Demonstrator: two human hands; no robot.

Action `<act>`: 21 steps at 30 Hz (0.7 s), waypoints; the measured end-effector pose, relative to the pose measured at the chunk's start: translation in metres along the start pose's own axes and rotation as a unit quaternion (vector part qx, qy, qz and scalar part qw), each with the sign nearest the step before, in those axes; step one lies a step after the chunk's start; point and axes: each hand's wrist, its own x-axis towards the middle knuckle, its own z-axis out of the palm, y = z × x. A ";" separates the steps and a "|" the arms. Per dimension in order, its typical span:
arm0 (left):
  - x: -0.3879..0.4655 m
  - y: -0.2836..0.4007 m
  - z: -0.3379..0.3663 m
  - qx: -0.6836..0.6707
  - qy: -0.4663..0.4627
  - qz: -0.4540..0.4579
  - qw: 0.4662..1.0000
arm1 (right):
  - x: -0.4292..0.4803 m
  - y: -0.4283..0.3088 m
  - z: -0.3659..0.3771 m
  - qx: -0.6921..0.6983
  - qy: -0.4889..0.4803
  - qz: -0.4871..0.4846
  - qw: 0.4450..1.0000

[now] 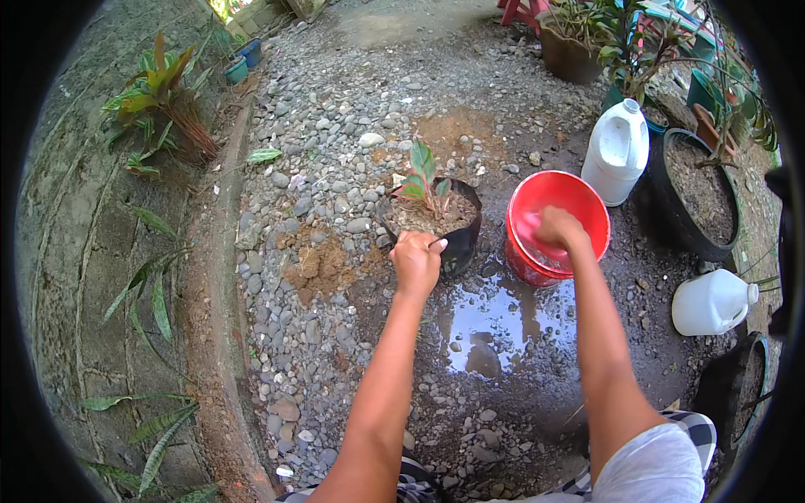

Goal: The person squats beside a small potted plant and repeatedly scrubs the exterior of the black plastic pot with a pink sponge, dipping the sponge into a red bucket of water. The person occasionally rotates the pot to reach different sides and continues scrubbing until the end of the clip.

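Note:
My left hand [416, 258] grips the near rim of a black plastic grow bag [464, 248]. Soil [434, 217] fills the bag, and a small plant [423, 168] with green, pink-edged leaves grows from it. To the right, my right hand [556, 226] reaches down inside a red plastic bucket [542, 267]. A blurred pinkish shape [528, 221] shows beside its fingers; whether they hold it I cannot tell. The fingertips are hidden.
A puddle [487, 320] spreads over the gravel before me. White plastic jugs [619, 154] [707, 303] stand and lie right of the bucket, near a round black planter [701, 195]. Potted plants [572, 50] line the back right. A concrete curb [229, 264] and leafy plants [166, 100] border the left.

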 end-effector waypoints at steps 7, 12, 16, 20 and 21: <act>0.020 0.006 -0.002 -0.023 0.029 -0.027 0.999 | -0.045 -0.122 0.009 0.266 0.213 -0.124 0.932; 0.038 -0.014 -0.010 -0.041 0.050 -0.004 0.998 | -0.023 -0.130 0.112 0.412 0.374 -0.170 0.813; 0.038 -0.033 -0.031 -0.112 -0.034 -0.062 0.991 | -0.043 -0.091 0.172 0.501 0.254 -0.146 0.814; 0.024 -0.057 -0.038 -0.149 -0.034 -0.042 0.987 | -0.020 -0.110 0.120 0.488 0.314 -0.166 0.798; 0.022 -0.062 -0.044 -0.155 -0.027 -0.045 0.987 | -0.017 -0.120 0.093 0.498 0.277 -0.189 0.800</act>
